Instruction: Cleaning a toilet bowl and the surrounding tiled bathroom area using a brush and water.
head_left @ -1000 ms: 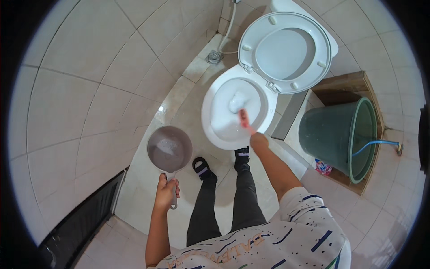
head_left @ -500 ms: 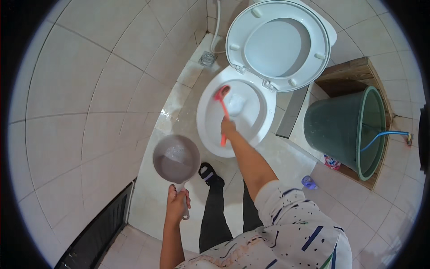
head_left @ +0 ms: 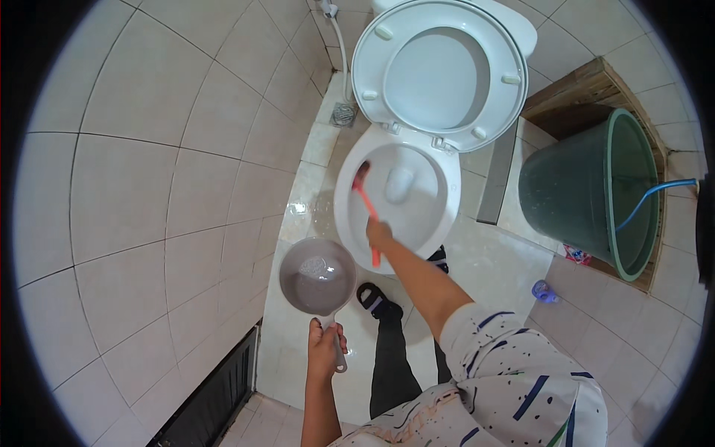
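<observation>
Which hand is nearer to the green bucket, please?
Right: the right hand, gripping a brush, is left of the bucket; the left hand, holding the dipper, is farther left.

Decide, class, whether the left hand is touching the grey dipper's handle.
Touching. The head view shows the left hand wrapped around the handle of the grey dipper, with the handle emerging above and below the grip.

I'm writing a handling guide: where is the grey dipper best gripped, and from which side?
Hold the grey dipper by its slim handle, coming from the near side, as the left hand does. The handle points back that way, and the wide bowl opens upward, so a level, wrapped grip would likely suit it best.
</observation>
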The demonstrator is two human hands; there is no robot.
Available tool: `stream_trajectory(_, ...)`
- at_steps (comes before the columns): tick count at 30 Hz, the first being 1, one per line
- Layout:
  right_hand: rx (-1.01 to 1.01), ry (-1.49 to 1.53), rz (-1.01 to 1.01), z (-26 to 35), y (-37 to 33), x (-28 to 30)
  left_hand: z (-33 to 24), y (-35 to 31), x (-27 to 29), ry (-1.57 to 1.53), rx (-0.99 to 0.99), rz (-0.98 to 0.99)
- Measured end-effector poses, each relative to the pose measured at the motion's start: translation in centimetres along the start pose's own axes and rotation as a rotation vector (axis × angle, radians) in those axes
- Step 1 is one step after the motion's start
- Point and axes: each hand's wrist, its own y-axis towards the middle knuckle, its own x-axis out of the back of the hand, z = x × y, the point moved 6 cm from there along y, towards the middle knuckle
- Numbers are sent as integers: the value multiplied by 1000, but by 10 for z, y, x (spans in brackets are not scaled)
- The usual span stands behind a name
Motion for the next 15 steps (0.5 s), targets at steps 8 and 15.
stream_trajectory(8, 130, -62, -78, -32, -27, 36, -2, -1, -8, -7, -10, 5)
stream_trajectory(15, 217, -305, -64, 26, -20, 40, 6, -11, -16, -48, -18, 20)
